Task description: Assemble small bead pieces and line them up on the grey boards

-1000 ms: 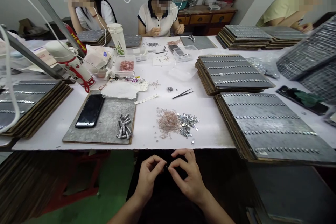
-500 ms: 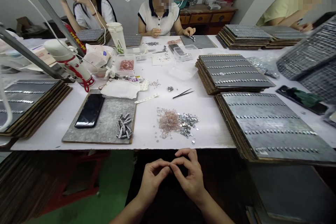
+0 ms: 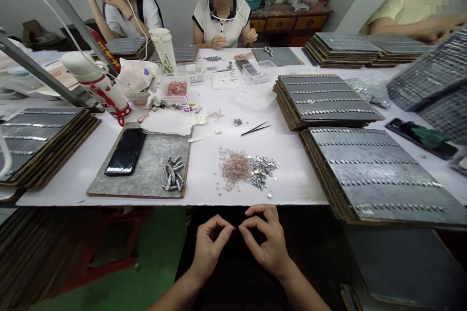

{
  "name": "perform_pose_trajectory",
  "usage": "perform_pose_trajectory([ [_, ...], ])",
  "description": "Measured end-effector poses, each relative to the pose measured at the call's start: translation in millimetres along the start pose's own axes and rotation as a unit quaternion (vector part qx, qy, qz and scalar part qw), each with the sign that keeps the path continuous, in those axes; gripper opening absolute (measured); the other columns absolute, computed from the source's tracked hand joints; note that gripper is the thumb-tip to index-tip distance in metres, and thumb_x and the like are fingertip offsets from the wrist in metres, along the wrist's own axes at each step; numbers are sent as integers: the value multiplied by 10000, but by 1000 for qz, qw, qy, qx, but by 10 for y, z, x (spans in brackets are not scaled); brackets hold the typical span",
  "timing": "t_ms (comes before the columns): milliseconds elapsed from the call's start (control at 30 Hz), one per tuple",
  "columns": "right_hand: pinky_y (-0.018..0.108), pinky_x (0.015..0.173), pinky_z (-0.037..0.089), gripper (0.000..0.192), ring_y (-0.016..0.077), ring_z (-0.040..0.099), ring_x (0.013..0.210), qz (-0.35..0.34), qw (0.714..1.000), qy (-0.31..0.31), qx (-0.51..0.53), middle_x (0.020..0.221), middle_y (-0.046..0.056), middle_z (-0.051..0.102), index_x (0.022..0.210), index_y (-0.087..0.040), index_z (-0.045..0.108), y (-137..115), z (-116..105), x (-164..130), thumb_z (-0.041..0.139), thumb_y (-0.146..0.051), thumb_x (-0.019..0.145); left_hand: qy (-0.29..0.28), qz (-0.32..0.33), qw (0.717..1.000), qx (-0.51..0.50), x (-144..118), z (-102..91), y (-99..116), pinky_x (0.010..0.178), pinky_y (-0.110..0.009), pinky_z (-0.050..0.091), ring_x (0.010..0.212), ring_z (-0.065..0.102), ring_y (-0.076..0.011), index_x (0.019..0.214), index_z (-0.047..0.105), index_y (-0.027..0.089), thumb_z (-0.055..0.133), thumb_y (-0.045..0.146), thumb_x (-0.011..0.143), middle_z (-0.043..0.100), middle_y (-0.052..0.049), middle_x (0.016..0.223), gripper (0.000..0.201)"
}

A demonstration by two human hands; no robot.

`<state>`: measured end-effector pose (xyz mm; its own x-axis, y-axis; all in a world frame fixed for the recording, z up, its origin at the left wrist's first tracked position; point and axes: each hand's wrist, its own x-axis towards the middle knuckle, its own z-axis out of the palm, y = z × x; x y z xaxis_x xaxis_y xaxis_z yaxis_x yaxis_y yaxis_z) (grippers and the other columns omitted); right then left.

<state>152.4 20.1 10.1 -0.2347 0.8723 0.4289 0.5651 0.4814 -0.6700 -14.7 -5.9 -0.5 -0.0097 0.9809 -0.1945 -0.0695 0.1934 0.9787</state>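
Below the table's front edge, my left hand (image 3: 211,245) has thumb and forefinger pressed together in a pinch. Facing it across a small gap, my right hand (image 3: 265,240) pinches in the same way, its other fingers curled. Whatever sits in either pinch is too small to make out. On the table just beyond lie a pile of small pinkish clear rings (image 3: 235,169) and, touching it, a heap of small silver discs (image 3: 261,171). Behind them rests a pair of dark tweezers (image 3: 255,129). Stacked silver rolls (image 3: 173,174) lie to the left on a grey board (image 3: 146,187).
A black phone (image 3: 125,151) lies on the grey board. Stacks of boards with rows of discs stand at right (image 3: 375,170) and left (image 3: 40,141). A flask (image 3: 97,87), a paper cup (image 3: 163,51) and a box of pink rings (image 3: 177,89) stand farther back. Co-workers sit across the table.
My two hands have drawn slightly apart; their fingertips met before and now leave a gap. Across the table, a co-worker's hand has lifted off the small silver pieces.
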Motion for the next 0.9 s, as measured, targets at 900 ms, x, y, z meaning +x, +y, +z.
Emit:
perform_pose_trajectory([
  [900,390,801,418,61,223,514,912,-45,998,24,-45,950,52,566,801,-254,645,89,-26,10,598,-240,837,112,233,950,175,49,-181,90,631,-285,434,632,568,-165,746,674,184,587,200,851,625,-30,652,137],
])
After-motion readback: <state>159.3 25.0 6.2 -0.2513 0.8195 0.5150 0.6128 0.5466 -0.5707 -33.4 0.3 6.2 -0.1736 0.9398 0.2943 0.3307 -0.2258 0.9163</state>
